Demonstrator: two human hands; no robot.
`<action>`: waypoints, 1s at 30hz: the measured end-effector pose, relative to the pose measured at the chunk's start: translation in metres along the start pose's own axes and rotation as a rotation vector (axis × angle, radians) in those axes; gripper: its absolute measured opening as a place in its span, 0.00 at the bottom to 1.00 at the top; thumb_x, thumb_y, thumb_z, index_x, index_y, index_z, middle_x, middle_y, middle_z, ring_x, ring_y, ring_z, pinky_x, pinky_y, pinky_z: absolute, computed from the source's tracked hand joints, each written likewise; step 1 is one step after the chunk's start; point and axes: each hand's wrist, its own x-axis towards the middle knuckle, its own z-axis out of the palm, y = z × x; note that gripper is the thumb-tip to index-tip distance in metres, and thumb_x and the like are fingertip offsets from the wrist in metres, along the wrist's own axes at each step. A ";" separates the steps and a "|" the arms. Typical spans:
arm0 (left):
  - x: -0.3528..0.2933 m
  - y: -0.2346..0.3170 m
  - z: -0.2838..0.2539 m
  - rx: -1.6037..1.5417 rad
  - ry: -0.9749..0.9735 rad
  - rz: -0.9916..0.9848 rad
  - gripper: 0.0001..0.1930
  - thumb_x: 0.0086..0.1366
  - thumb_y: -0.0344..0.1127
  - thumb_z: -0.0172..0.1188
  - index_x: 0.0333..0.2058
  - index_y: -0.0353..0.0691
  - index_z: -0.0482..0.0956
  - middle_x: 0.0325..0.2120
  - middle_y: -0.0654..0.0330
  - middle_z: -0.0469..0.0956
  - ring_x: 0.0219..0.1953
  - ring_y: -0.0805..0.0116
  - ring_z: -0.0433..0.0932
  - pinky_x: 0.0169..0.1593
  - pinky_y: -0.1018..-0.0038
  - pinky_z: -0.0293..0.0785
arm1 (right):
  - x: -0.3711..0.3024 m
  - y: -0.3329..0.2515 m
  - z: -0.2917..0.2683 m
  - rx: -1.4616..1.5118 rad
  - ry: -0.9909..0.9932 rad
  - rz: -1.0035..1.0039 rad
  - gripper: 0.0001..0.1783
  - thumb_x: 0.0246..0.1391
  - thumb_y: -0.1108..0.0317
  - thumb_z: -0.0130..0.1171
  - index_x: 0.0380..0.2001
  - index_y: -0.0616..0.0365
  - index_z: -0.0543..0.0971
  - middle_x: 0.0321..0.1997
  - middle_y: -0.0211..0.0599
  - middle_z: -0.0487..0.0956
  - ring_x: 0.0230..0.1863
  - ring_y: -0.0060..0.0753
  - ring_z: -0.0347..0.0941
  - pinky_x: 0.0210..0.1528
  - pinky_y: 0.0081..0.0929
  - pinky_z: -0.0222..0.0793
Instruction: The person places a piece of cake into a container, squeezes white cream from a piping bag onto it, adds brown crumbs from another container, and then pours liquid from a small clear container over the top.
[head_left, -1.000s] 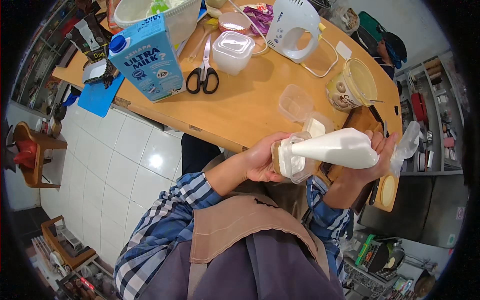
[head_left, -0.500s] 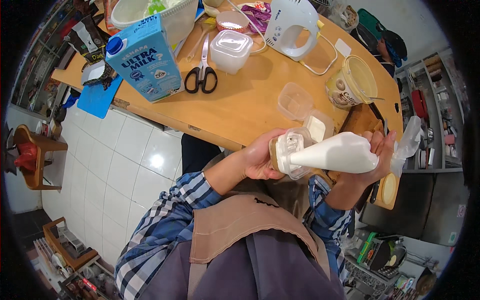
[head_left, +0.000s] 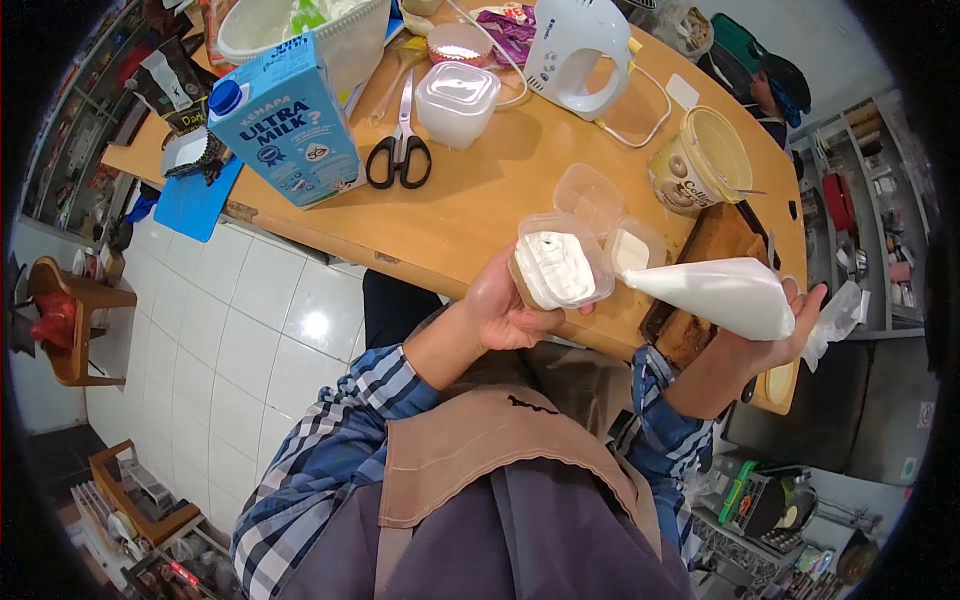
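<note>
One clear plastic tub (head_left: 602, 282), topped with white cream (head_left: 557, 262), sits in my left fingers (head_left: 540, 320), curled around it by the bench's (head_left: 480, 225) near edge. My right fingers (head_left: 810, 308) are closed around the fat end of a piping bag (head_left: 725, 295), its narrow tip pointing left, just right of that tub. Farther left on the bench, black-handled scissors (head_left: 402, 155) lie beside a tall blue carton (head_left: 290, 130).

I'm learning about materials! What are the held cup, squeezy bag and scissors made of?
Cup: probably glossy plastic, since it's see-through. Bag: likely thin, smooth plastic; its loose end looks filmy and crinkled. Scissors: shiny grey blades, probably metal; black handles, seemingly plastic, looking moulded.
</note>
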 end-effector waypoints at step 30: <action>0.017 -0.046 -0.002 1.522 0.205 1.027 0.41 0.44 0.26 0.72 0.56 0.33 0.57 0.50 0.53 0.68 0.54 0.67 0.68 0.57 0.72 0.65 | -0.057 -0.013 -0.004 -0.013 -0.388 -0.499 0.30 0.65 0.46 0.31 0.12 0.50 0.55 0.11 0.29 0.54 0.15 0.27 0.53 0.22 0.29 0.54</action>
